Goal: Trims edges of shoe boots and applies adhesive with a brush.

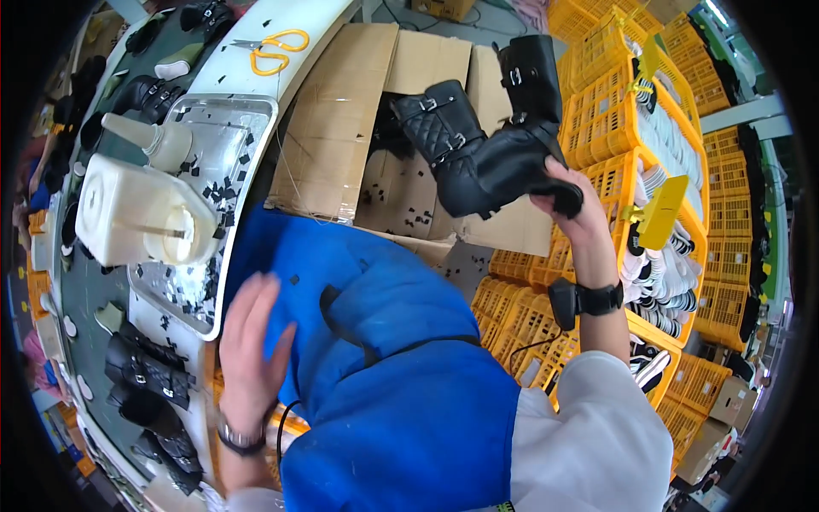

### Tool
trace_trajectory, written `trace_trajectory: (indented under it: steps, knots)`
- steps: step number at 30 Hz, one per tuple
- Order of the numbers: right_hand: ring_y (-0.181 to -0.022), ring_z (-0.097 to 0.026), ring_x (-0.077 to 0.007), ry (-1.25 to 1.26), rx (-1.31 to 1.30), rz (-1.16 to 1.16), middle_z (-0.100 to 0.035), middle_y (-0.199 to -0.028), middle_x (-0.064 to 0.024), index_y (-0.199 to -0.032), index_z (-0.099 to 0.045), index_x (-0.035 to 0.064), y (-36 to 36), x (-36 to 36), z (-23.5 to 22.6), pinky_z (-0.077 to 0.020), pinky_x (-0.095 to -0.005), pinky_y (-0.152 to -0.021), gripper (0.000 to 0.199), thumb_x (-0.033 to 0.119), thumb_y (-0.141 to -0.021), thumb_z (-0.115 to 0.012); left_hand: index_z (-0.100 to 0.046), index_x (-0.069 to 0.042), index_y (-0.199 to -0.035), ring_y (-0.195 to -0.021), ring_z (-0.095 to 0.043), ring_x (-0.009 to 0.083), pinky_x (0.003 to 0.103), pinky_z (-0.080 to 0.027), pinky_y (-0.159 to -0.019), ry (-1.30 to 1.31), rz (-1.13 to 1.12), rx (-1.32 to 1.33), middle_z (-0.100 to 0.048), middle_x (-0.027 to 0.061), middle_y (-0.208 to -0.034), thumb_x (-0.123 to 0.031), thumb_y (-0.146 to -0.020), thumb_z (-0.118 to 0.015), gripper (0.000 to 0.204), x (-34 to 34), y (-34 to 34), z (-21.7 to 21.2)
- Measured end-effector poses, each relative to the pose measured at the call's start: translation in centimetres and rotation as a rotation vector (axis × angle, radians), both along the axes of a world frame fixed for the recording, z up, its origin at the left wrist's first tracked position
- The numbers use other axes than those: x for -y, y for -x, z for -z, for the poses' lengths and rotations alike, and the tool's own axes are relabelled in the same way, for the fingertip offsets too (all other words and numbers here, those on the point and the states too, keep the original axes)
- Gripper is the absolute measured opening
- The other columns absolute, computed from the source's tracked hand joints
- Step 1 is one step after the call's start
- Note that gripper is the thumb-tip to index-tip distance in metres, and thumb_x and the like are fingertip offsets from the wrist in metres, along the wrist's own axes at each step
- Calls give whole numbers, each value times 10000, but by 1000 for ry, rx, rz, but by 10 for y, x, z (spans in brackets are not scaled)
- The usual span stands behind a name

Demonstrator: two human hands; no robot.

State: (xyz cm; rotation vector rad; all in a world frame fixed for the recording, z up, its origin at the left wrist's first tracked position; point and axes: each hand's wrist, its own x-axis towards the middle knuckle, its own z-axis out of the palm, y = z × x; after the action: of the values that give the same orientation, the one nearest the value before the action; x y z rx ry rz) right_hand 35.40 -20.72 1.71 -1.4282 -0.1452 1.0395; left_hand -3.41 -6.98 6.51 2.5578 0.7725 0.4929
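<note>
My right hand (573,205) is closed around the sole and heel end of a pair of black buckled boots (478,171), raised over an open cardboard box (328,128). One boot shaft has a quilted panel and straps; the other points up and away. Black scraps lie inside the box. My left hand (252,341), slightly blurred, is empty, its thumb apart from its fingers. It hovers beside the near corner of a metal tray (264,111) and over my blue apron (401,410).
On the tray stand a white squeeze bottle (162,141) and a cut-open white jug (119,213), among black scraps. Yellow-handled scissors (277,53) lie beyond it. More black boots (145,371) lie on the green belt (94,341) at left. Yellow crates (597,111) of shoes stack up at right.
</note>
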Motion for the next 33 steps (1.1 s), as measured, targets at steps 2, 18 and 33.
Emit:
trace_trajectory:
  steps: [2,18,33]
  knots:
    - [-639,-635,-161,-113,-205,23,-647,-773,-73,-838,-601,44,1,20,-2,-541,-294,-620,202,243,-813,-628,-539,-91,-1111,-1158,-414,390,448,-365,-946,-349,207,84,-448,183,-1247,18,-634,-675,508,-12,-46,-6]
    - [-384,-397,-88,116,-834,-899,-501,-566,-34,-998,-547,58,25,35,33,-360,-237,-396,294,315,-885,-461,-637,-34,-858,-1244,-333,312,439,-303,-992,-309,669,30,-358,149,-1347,-81,-562,-632,299,-13,-97,-26]
    - [-334,-397,-66,-102,-1293,-835,-486,-557,-52,-902,-458,1,82,-19,6,-305,-200,-338,374,366,-922,-378,-673,-106,-923,-1300,-147,428,519,-163,-1039,-159,613,-130,-231,222,-1387,-69,-458,-663,466,-26,-88,-5]
